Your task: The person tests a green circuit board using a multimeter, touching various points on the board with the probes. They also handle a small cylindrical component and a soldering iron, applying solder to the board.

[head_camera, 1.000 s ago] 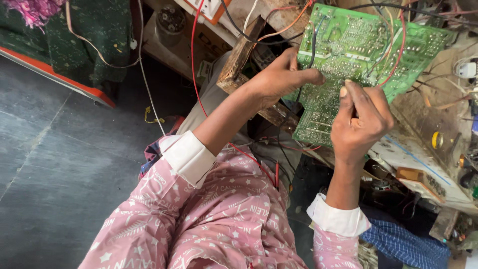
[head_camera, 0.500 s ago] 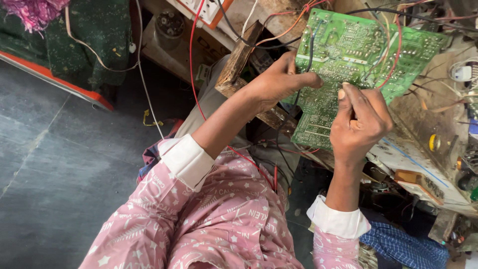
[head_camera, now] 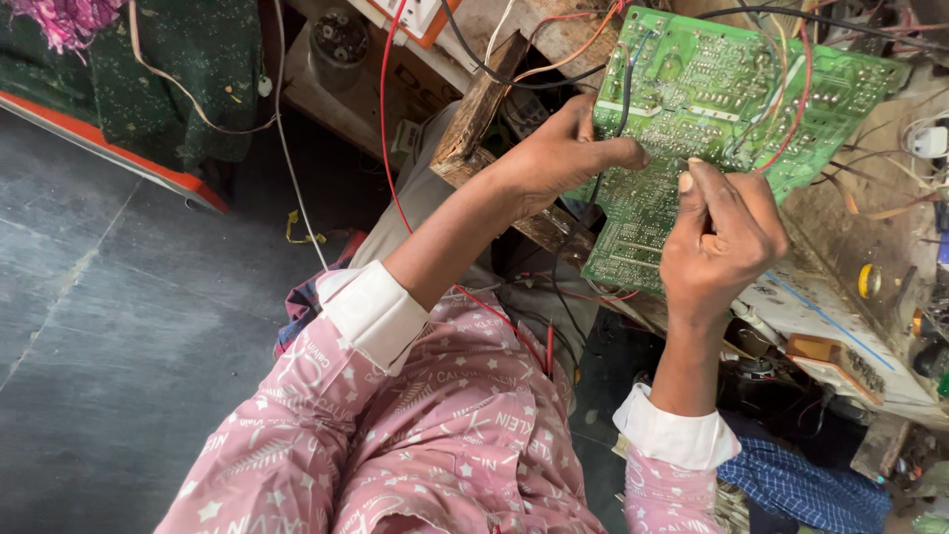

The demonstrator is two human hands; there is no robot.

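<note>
One green board (head_camera: 712, 109) is sitting at the desk (head_camera: 840, 297) edge; left hand (head_camera: 559, 153) is gripping its left edge, right hand (head_camera: 722, 237) is pinched closed on it; two red wires (head_camera: 801, 99) are crossing it.

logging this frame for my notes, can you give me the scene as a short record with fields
left hand: grips the left edge of the green circuit board, thumb on its face
right hand: fingers pinched together against the board's lower part; anything held is hidden
board: tilted, solder side up, red and black wires across it
support: cluttered workbench
clothing: pink patterned sleeves, white cuffs
</note>
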